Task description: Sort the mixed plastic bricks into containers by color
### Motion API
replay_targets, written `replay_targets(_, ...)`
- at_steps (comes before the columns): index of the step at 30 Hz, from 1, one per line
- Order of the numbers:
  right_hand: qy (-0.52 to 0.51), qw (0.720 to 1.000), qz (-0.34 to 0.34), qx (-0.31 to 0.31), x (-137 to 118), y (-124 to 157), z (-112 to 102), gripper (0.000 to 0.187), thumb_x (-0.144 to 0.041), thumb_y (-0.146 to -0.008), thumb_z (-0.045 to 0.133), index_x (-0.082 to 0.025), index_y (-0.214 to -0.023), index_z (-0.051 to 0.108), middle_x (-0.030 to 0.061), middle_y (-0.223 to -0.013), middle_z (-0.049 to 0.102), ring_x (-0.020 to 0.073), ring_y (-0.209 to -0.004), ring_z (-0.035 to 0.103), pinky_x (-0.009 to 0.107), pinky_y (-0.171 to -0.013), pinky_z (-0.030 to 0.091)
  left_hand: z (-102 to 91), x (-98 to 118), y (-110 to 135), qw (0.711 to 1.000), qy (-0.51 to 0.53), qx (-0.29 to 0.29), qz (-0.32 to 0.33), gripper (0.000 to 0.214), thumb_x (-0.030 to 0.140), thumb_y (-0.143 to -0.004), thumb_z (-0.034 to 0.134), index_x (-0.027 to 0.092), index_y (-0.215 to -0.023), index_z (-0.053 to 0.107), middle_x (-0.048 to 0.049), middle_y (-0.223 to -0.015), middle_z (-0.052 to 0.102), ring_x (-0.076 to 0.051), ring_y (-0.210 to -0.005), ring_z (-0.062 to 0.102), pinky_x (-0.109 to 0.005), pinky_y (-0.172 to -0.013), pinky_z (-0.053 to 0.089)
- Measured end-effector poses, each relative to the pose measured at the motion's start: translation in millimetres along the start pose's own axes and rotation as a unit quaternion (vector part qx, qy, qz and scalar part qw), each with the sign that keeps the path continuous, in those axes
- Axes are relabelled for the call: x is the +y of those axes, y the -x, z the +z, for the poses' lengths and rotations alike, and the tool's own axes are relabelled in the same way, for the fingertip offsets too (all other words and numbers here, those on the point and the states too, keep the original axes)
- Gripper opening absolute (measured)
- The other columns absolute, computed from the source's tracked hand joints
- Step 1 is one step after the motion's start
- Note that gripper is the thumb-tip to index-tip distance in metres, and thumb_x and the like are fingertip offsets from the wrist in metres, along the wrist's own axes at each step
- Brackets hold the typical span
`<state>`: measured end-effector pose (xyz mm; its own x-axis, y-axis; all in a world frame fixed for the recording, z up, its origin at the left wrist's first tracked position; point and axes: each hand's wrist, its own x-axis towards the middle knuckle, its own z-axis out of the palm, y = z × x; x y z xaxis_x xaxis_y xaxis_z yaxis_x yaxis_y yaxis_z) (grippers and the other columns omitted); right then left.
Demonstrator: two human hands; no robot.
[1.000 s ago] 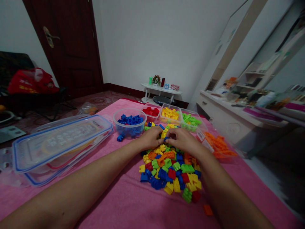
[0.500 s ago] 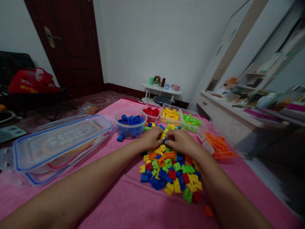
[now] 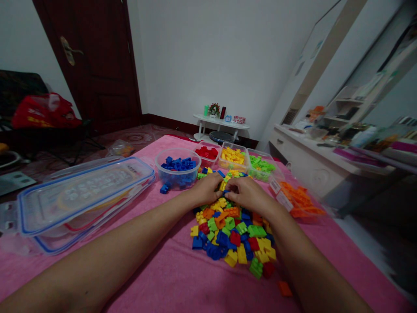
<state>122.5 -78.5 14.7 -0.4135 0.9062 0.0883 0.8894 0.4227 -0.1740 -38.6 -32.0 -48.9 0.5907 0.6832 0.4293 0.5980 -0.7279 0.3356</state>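
Note:
A heap of mixed toy building bricks (image 3: 228,232) in red, yellow, green, blue and orange lies on the pink cloth (image 3: 156,265). My left hand (image 3: 208,190) is at the heap's far part, its fingers curled inward; what they hold, if anything, is hidden. Close beside it, my right hand (image 3: 246,192) has its thumb and fingers bent together. A small blue brick (image 3: 225,193) shows at its fingertips, between the two hands. Left of my left hand stands a round clear tub of blue bricks (image 3: 179,165), with one loose blue brick (image 3: 164,189) beside it.
Clear boxes hold red bricks (image 3: 206,152), yellow bricks (image 3: 233,154), green bricks (image 3: 261,164) and orange bricks (image 3: 299,198). Stacked clear lids with blue seals (image 3: 87,195) lie at left. A single orange brick (image 3: 285,288) sits near my right forearm. A cluttered desk (image 3: 312,145) stands at right.
My right hand has shifted very slightly at the heap. My left hand, the bricks and the boxes look the same.

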Motion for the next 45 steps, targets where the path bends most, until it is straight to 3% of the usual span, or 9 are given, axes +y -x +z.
replay_targets(45, 0.003, 1.0, -0.012, 0.019, 4.6, -2.3, 8.4, 0.01, -0.025, -0.072, 0.057, -0.019, -0.077, 0.063, 0.0017, -0.071, 0.062, 0.0125, -0.062, 0.051, 0.023, -0.056, 0.029, 1.1, 5.0, 3.7, 1.0, -0.004, 0.001, -0.014, 0.02, 0.022, -0.075, 0.05, 0.016, -0.093, 0.054, -0.0098, -0.099, 0.059, -0.023, -0.095, 0.055, -0.034, -0.083, 0.045)
